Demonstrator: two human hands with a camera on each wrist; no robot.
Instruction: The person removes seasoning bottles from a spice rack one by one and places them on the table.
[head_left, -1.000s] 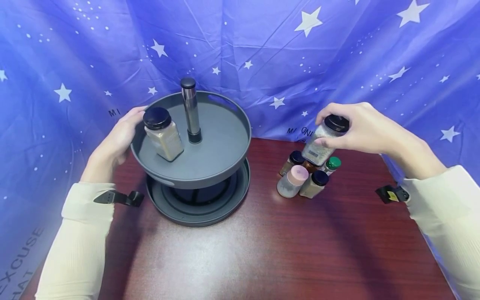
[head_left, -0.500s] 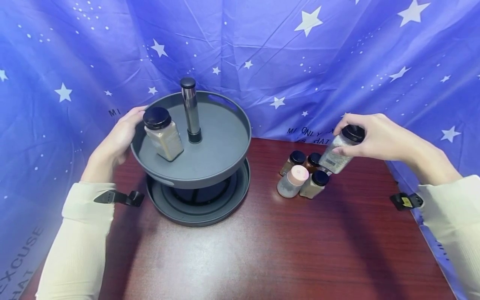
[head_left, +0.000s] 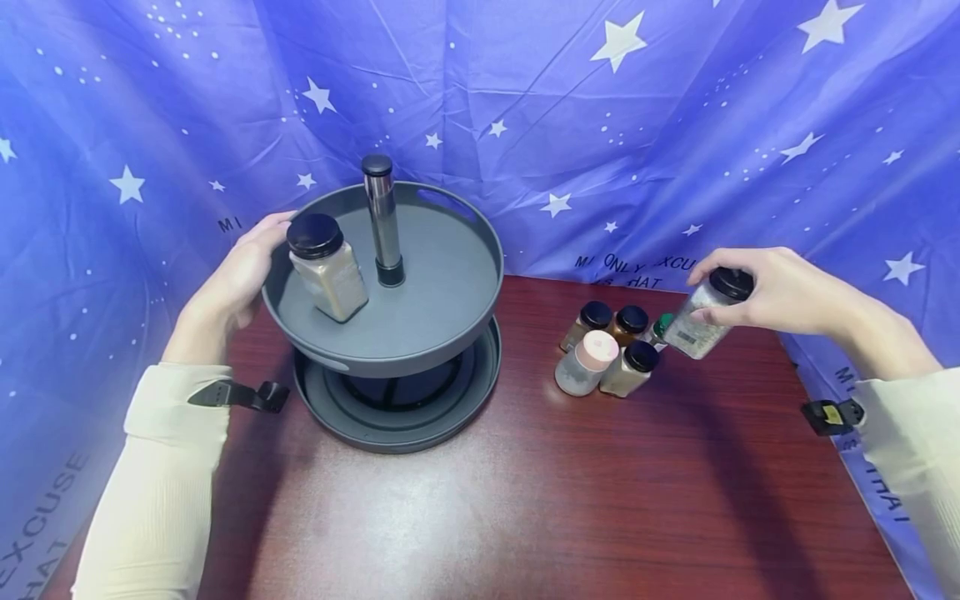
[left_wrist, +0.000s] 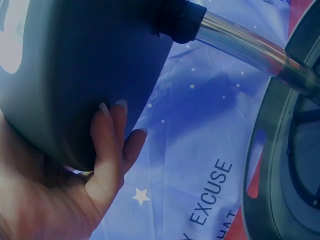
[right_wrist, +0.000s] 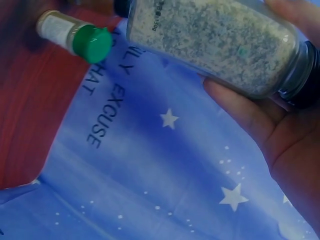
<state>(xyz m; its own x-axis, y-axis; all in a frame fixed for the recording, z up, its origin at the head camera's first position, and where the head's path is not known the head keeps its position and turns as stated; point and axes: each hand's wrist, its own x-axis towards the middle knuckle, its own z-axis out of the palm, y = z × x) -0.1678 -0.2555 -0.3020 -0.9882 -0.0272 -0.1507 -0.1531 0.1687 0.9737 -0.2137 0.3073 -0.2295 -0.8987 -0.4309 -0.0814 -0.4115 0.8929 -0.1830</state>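
My left hand (head_left: 243,271) grips the left rim of the upper tray of a grey two-tier turntable organizer (head_left: 442,275). In the left wrist view, its fingers (left_wrist: 107,155) lie against the tray's underside. A square spice jar (head_left: 330,283) with a black lid stands on that tray, left of the metal post (head_left: 385,221). On the right, my right hand (head_left: 787,287) holds a clear jar (head_left: 699,323) of speckled grains near its black lid. The jar is tilted and raised beside a group of spice bottles. The right wrist view shows the grain-filled jar (right_wrist: 210,42) up close.
Several small bottles stand clustered on the red-brown table (head_left: 570,500): a pink-capped shaker (head_left: 587,364), black-lidded jars (head_left: 628,371) and a green-capped bottle (head_left: 660,330). The lower tray (head_left: 397,433) sits beneath the upper one. A blue star-patterned cloth (head_left: 525,150) hangs behind.
My right hand has moved right and lower with the grain jar, from above the bottle cluster to its right side. The left hand and the organizer have stayed put.
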